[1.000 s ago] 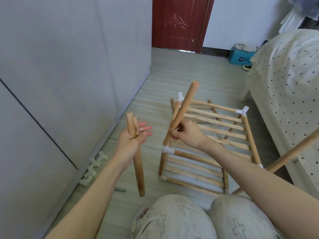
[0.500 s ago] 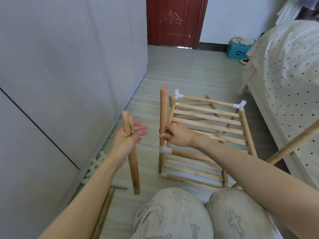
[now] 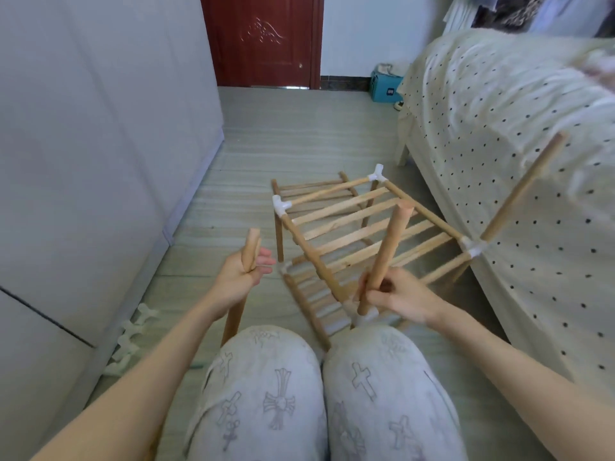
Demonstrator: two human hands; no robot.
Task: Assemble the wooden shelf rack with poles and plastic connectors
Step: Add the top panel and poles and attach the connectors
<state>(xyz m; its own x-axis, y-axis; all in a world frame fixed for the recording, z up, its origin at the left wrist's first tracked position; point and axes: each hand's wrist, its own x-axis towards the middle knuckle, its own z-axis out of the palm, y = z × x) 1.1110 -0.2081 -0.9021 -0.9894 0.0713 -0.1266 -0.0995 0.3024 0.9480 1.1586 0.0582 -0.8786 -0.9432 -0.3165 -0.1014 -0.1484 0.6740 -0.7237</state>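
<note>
Two round wooden poles are in the hands: the right hand (image 3: 397, 296) grips one near-upright pole (image 3: 386, 257) at the nearest white plastic corner connector (image 3: 364, 316) of the slatted wooden rack (image 3: 349, 227); the left hand (image 3: 239, 277) holds a spare pole (image 3: 244, 287) beside it.

The shelf rack (image 3: 359, 234) stands on the floor (image 3: 299, 141) before the knees (image 3: 319, 377), with the bed (image 3: 499, 134) at its right, loose connectors (image 3: 129, 341) by the left wall, and a door (image 3: 266, 41) behind.
</note>
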